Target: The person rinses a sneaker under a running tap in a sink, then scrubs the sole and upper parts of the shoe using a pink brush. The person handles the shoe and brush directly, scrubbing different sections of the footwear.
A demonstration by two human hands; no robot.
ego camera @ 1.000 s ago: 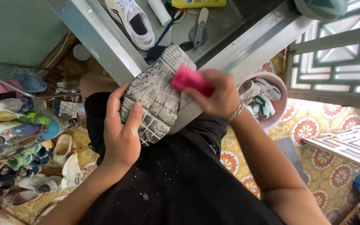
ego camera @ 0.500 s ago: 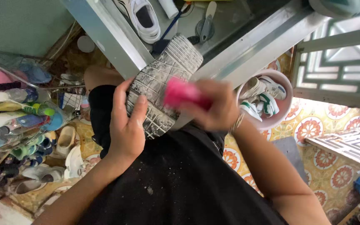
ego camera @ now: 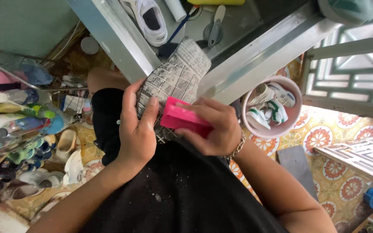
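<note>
Shoe sole scrubbed over the lap, beside a metal table.

The metal table [ego camera: 255, 56] stood beyond both hands. The shoe [ego camera: 173, 82], sole up, pointed its long axis away from the person, toe toward the table. The left hand [ego camera: 136, 129] gripped its near side. The right hand [ego camera: 216, 127] closed on a pink brush [ego camera: 182, 118], which had moved down to the heel end, so the scrubbing appeared to continue.
</note>
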